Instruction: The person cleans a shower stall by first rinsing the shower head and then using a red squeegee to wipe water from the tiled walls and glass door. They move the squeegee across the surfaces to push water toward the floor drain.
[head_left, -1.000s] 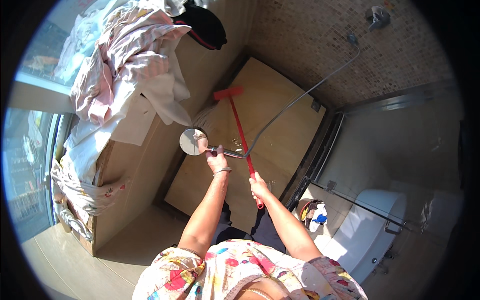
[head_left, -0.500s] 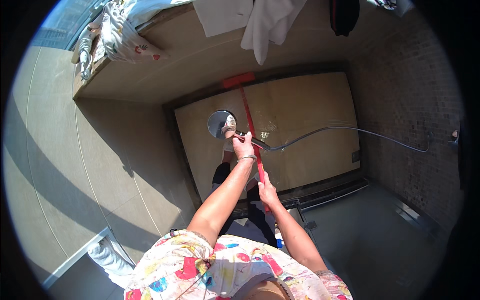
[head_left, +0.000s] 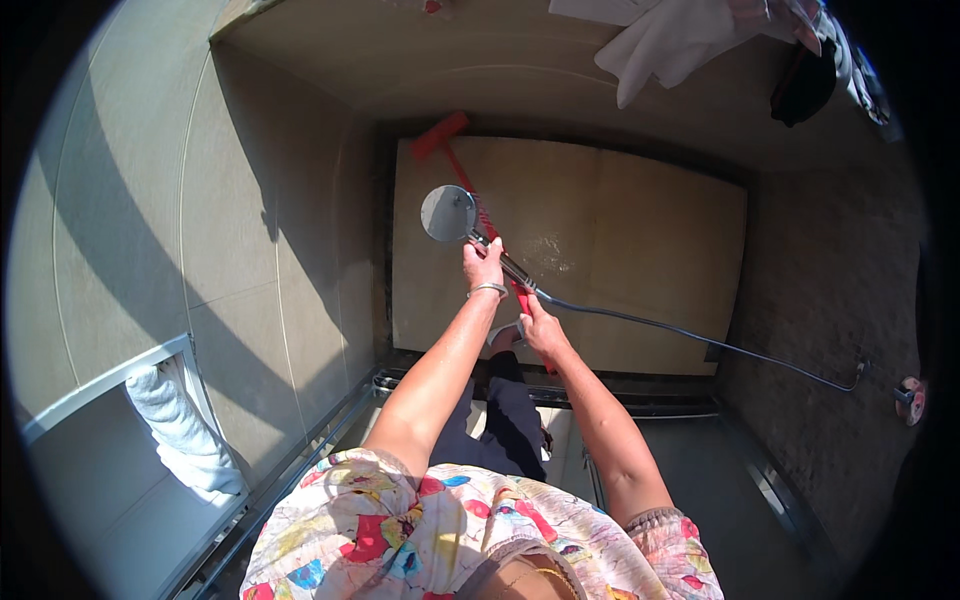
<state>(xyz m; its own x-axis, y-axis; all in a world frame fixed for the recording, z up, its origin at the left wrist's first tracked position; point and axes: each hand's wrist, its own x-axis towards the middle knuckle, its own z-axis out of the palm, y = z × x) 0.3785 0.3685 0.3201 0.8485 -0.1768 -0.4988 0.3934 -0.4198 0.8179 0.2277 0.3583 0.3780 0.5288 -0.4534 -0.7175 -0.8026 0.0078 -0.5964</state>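
Note:
My left hand [head_left: 484, 265] is closed on the grip of a round, mirror-like shower head [head_left: 448, 213], held out over the shower floor. A metal hose [head_left: 650, 318] runs from its grip to the right wall. Below and to the right, my right hand [head_left: 540, 328] is wrapped round the red handle of a long-handled floor brush [head_left: 440, 135]. Its wide red head rests near the far left corner of the floor; whether it has bristles or a blade I cannot tell. The handle passes just beneath the shower head's grip, close to my left hand.
The tan shower floor [head_left: 650, 240] has a dark border and a wet patch. White cloths [head_left: 670, 45] and a dark item [head_left: 803, 85] hang over the far ledge. A rolled white towel [head_left: 180, 430] lies at the lower left. A wall fitting [head_left: 909, 399] sits at the right.
The brush head has moved left along the far edge, tilting the handle. My right hand is closer to my left. The view has shifted, and my left hand still holds the shower head.

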